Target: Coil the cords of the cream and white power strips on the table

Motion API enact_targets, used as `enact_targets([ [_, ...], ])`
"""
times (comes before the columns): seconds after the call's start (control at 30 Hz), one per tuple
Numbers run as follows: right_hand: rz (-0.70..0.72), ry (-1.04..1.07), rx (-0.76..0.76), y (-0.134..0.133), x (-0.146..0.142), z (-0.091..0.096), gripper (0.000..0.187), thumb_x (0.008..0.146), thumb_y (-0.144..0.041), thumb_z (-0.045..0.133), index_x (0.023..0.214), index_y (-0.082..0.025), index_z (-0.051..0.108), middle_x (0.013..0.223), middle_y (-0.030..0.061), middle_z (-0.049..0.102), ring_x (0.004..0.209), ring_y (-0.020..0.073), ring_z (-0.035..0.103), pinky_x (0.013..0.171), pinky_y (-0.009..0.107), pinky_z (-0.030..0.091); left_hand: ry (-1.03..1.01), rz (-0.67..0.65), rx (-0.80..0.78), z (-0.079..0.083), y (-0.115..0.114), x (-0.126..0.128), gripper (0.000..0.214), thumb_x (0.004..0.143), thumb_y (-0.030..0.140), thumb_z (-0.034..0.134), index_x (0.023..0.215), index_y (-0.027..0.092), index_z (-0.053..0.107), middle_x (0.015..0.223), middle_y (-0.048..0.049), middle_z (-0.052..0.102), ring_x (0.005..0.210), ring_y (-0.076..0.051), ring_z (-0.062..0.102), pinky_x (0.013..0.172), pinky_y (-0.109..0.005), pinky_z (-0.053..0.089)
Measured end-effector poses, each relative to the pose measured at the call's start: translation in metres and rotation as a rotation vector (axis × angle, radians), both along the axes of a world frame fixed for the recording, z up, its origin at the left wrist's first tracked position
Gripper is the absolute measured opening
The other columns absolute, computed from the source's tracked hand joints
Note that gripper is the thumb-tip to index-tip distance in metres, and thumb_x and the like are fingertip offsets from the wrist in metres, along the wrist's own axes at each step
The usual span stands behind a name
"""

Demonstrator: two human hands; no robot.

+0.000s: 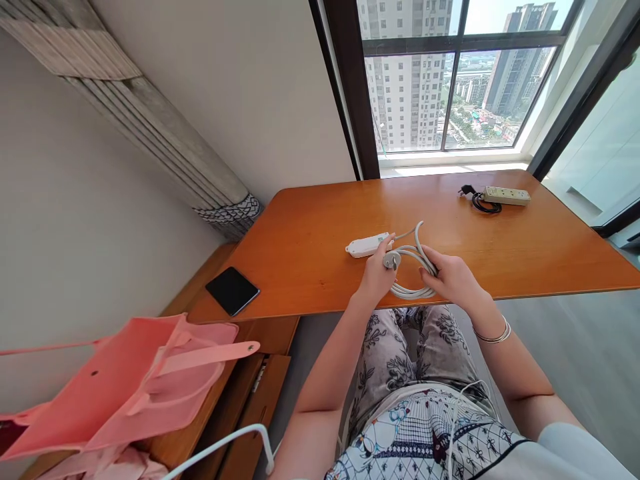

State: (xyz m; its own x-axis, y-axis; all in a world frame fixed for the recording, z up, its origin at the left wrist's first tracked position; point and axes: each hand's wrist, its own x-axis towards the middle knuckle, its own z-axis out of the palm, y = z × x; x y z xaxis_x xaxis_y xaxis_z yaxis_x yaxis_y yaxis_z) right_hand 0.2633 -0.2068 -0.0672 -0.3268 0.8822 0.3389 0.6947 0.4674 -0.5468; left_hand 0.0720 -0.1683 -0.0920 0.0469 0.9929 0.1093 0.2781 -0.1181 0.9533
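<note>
Some loops of white plastic cord (pixel 411 293) are over the smooth brown wooden surface (pixel 305 247), and the right hand (pixel 449 276) has its grip closed on them. The left hand (pixel 375 279) has its grip closed on the round grey plug (pixel 391 261), right next to a long white plastic power strip (pixel 367 247). A flat black phone (pixel 233 291) lies near the left corner.

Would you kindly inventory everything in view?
Desk: 1, brown, centre
Power strip: 1, white, mid-desk
Coiled cable: 1, white, over desk
Plug: 1, grey, cable's left
Black-corded power strip: 1, cream, desk's right
Touchscreen: 1, black, desk's left
Bag: 1, pink, lower left
Bent tube: 1, white, bottom left
Curtain: 1, grey, upper left
Window: 1, dark-framed, upper right
Garments: 2, patterned, lap and torso
Bangles: count unclear, silvery, right wrist
Left hand: 1, bare, at plug
Right hand: 1, bare, holding cable
</note>
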Motion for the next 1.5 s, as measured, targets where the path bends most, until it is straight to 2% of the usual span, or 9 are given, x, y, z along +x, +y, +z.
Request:
enact_targets([
  [0.2,-0.167,-0.380,0.062,-0.011,-0.009,0.005,0.021,0.082,-0.020,0.054,0.102,-0.016,0.059,0.084,0.0097,0.071,0.070,0.0208,0.063,0.057,0.028,0.028,0.096,-0.062,0.297,-0.007,0.001,-0.003,0.070,0.064,0.006,0.055,0.131,0.025,0.065,0.053,0.0092,0.045,0.048,-0.011,0.037,0.052,-0.019,0.035],
  [0.37,-0.207,-0.408,0.050,-0.012,-0.011,0.003,0.010,0.085,-0.026,0.057,0.091,-0.019,0.054,0.077,0.0070,0.068,0.065,0.0191,0.059,0.056,0.029,0.022,0.249,-0.109,0.353,0.000,0.001,-0.009,0.074,0.061,0.008,0.056,0.131,0.028,0.067,0.062,0.0049,0.056,0.054,-0.013,0.042,0.058,-0.021,0.038],
  [0.6,0.084,-0.254,0.106,-0.014,-0.004,0.009,0.009,0.078,-0.022,0.057,0.080,-0.021,0.048,0.074,0.0005,0.060,0.062,0.0138,0.048,0.060,0.025,0.027,0.033,-0.329,0.366,-0.006,0.001,-0.010,0.070,0.073,0.019,0.055,0.142,0.027,0.059,0.062,0.0073,0.049,0.058,-0.011,0.045,0.071,-0.024,0.048],
  [0.8,0.258,-0.271,0.158,-0.015,0.006,0.018,0.012,0.077,-0.020,0.058,0.076,-0.022,0.046,0.069,-0.0012,0.053,0.061,0.0132,0.042,0.059,0.026,0.024,-0.026,-0.479,0.289,-0.008,-0.002,-0.011,0.062,0.076,0.022,0.064,0.137,0.027,0.063,0.067,0.0054,0.055,0.059,-0.011,0.045,0.064,-0.022,0.044],
  [0.93,0.314,-0.239,0.209,-0.018,0.008,0.018,0.013,0.074,-0.018,0.057,0.074,-0.022,0.044,0.067,-0.0021,0.050,0.060,0.0132,0.041,0.059,0.026,0.024,-0.019,-0.441,0.355,-0.012,-0.001,-0.009,0.045,0.076,0.023,0.069,0.120,0.025,0.069,0.079,0.0016,0.061,0.065,-0.012,0.052,0.066,-0.024,0.045],
  [1.1,0.264,-0.145,0.261,-0.019,0.008,0.014,0.011,0.074,-0.019,0.053,0.071,-0.023,0.043,0.063,-0.0025,0.050,0.056,0.0123,0.039,0.057,0.027,0.025,-0.083,-0.167,0.468,-0.011,-0.004,0.005,0.011,0.073,0.023,0.073,0.083,0.023,0.068,0.095,-0.0034,0.062,0.066,-0.012,0.053,0.064,-0.026,0.046],
  [1.2,0.241,-0.020,0.270,-0.015,0.012,0.012,0.006,0.073,-0.020,0.055,0.072,-0.022,0.049,0.062,-0.0022,0.055,0.056,0.0120,0.044,0.057,0.026,0.029,-0.024,-0.032,0.489,0.001,-0.010,0.008,0.011,0.072,0.025,0.074,0.072,0.022,0.063,0.111,-0.0071,0.065,0.077,-0.016,0.059,0.075,-0.031,0.049],
  [1.33,0.196,0.253,0.186,-0.009,0.015,0.012,0.011,0.076,-0.028,0.066,0.071,-0.022,0.058,0.065,-0.0014,0.064,0.058,0.0125,0.053,0.060,0.026,0.041,0.111,-0.174,0.488,0.017,-0.016,0.002,0.012,0.074,0.023,0.072,0.068,0.022,0.062,0.095,-0.0052,0.073,0.099,-0.023,0.066,0.098,-0.040,0.046],
  [1.5,0.159,0.719,-0.010,0.003,0.012,0.004,0.037,0.076,-0.058,0.075,0.072,-0.022,0.067,0.069,0.0013,0.067,0.064,0.0157,0.058,0.065,0.030,0.049,-0.132,-0.333,0.129,0.019,-0.017,0.005,0.029,0.080,0.039,0.072,0.064,0.021,0.055,0.049,0.0044,0.054,0.044,-0.012,0.053,0.061,-0.031,0.054],
])
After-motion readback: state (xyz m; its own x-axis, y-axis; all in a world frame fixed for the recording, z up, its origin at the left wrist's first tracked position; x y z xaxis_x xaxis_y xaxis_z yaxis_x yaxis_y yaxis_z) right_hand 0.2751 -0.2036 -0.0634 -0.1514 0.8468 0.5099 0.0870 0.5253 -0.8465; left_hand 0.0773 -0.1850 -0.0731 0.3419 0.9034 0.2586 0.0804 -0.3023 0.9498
